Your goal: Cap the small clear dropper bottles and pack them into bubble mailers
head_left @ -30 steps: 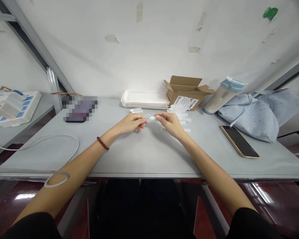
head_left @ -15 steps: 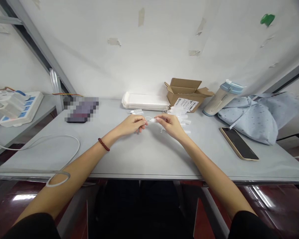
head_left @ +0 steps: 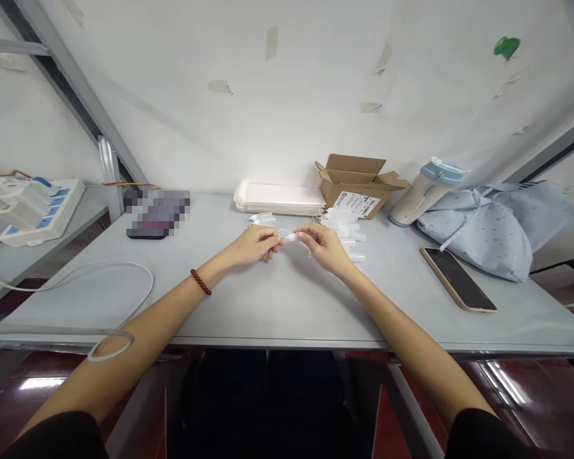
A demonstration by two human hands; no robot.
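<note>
Over the middle of the table, my left hand (head_left: 259, 245) and my right hand (head_left: 321, 245) face each other, a small gap between them. My right thumb and fingers pinch a small white plastic piece (head_left: 291, 236), whose far end is hidden in the hand. A thin white loop arches from that piece toward my left fingertips, which are pinched closed on something too small to name. Several clear and white plastic tubes (head_left: 357, 237) lie beside and behind my right hand. Beyond my left hand lie similar tubes (head_left: 262, 218).
At the back, white trays (head_left: 277, 196) are stacked next to an open cardboard box (head_left: 351, 185). On the right are a tumbler (head_left: 423, 191), a cloth bag (head_left: 483, 236) and a phone (head_left: 458, 279). A white cable (head_left: 143, 299) loops by my left forearm; a power strip (head_left: 52, 220) sits left.
The view has tilted slightly, so everything sits a little lower. Both hands keep nearly the same pose, still pinching close together.
</note>
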